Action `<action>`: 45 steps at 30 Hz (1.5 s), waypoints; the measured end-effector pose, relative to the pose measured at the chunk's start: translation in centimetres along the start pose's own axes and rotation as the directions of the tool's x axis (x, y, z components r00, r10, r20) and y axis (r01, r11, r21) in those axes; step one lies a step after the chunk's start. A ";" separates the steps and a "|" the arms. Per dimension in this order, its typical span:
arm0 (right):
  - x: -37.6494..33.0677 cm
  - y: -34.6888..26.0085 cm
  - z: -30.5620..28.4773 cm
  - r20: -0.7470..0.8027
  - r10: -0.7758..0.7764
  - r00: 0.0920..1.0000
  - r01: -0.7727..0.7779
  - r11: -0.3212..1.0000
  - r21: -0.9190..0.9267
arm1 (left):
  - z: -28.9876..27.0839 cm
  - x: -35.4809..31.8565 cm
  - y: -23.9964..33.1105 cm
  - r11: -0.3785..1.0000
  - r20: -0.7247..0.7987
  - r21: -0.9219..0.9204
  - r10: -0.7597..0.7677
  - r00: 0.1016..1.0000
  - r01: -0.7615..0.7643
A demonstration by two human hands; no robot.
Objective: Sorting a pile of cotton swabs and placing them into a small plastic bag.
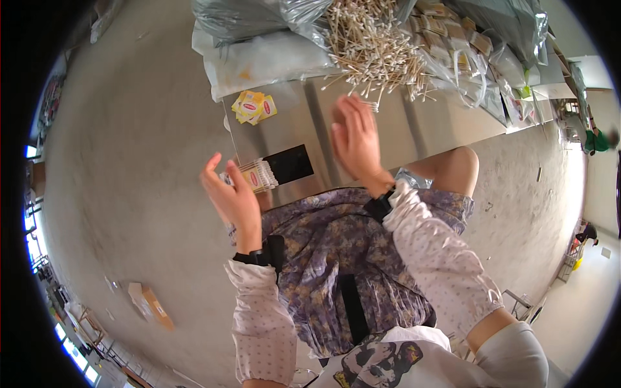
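Observation:
My left hand [228,197] is at the near left corner of the metal table, fingers apart. Beside it lies a pack of cotton swabs [259,176] with white tips in a row and a yellow and red label; the hand partly covers it, and I see no grip on it. A black flat rectangle [291,163] lies against the pack's right side. My right hand [358,141] hovers over the middle of the table, fingers stretched away from me and thumb apart. A few white swab tips [372,105] show just past its fingertips; whether they touch is unclear.
A large heap of loose cotton swabs [375,48] sits at the far side. Yellow label cards [252,107] lie on the table's [291,119] left. Bagged swab packs [446,39] stand far right, a grey plastic bag [252,19] far left. A cardboard box [150,305] is on the floor.

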State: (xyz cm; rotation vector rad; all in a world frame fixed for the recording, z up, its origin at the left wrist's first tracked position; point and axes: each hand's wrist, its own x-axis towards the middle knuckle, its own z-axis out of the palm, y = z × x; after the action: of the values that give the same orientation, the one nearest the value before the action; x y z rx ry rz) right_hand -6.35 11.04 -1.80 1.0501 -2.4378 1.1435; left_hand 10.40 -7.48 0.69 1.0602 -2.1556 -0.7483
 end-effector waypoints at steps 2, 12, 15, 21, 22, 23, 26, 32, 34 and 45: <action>-0.3 3.3 -2.3 0.073 0.050 0.996 -0.034 0.976 -0.214 | 1.6 -1.1 2.3 0.992 0.083 -0.086 0.098 0.992 -0.091; -3.4 2.1 -4.1 0.233 -0.170 0.958 0.139 0.980 0.142 | 9.9 -5.2 8.1 0.801 0.360 -0.175 0.594 0.720 -0.573; -3.9 2.4 -4.7 0.108 -0.037 0.993 0.022 0.991 0.133 | 10.2 -5.7 7.8 0.781 0.377 -0.177 0.616 0.691 -0.599; 0.3 9.0 -4.9 -0.325 0.370 0.870 -0.412 0.909 -0.068 | 10.8 -6.1 8.3 0.779 0.364 -0.144 0.615 0.700 -0.610; 1.2 9.9 -5.1 -0.312 0.421 0.852 -0.464 0.882 -0.078 | 10.7 -6.0 8.4 0.777 0.364 -0.140 0.617 0.698 -0.614; 1.9 10.6 -5.4 -0.314 0.422 0.851 -0.465 0.882 -0.074 | 10.7 -6.0 8.5 0.777 0.365 -0.131 0.615 0.699 -0.615; 3.4 11.6 -5.8 -0.133 0.464 0.876 -0.482 0.846 -0.227 | 10.7 -6.1 8.3 0.780 0.368 -0.117 0.609 0.702 -0.615; 1.0 11.9 -6.8 -0.198 0.462 0.864 -0.474 0.880 -0.014 | 10.6 -6.0 8.1 0.797 0.358 -0.151 0.595 0.720 -0.584; 0.1 10.6 -7.2 -0.194 0.367 0.910 -0.358 0.930 0.084 | 10.7 -5.9 8.0 0.798 0.360 -0.155 0.595 0.719 -0.583; -1.8 4.9 -4.9 0.146 -0.124 0.981 0.115 0.991 0.068 | 10.6 -6.2 8.3 0.814 0.283 -0.125 0.578 0.765 -0.568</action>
State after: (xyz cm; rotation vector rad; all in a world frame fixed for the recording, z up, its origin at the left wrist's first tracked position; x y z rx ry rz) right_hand -8.88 17.67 -2.21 1.3268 -2.4265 1.1425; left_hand 1.69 4.20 -2.05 0.2149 -2.5302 -0.6720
